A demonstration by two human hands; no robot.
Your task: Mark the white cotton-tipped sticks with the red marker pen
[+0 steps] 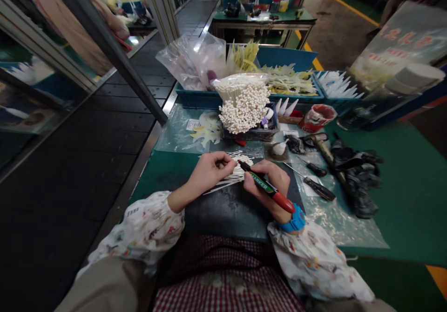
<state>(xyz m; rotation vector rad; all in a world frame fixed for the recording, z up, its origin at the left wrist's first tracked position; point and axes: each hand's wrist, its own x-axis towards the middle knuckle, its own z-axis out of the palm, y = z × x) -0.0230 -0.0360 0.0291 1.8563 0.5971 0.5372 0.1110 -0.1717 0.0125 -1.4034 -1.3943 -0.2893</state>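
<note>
My right hand grips a marker with a dark barrel and a red end toward my wrist. Its dark tip points at my left fingertips. My left hand is closed in a pinch just left of that tip; whatever sits between the fingers is too small to make out. Under both hands lies a loose pile of thin white sticks, partly covered by my fingers. Beyond them rests a large bundle of white round-tipped sticks in a clear bag, tips facing me.
Pale leaf-like pieces lie on plastic at the left. At the right are a screwdriver, a black cloth-like heap, a red cup and a clear bottle. Blue trays line the back. A metal post stands left.
</note>
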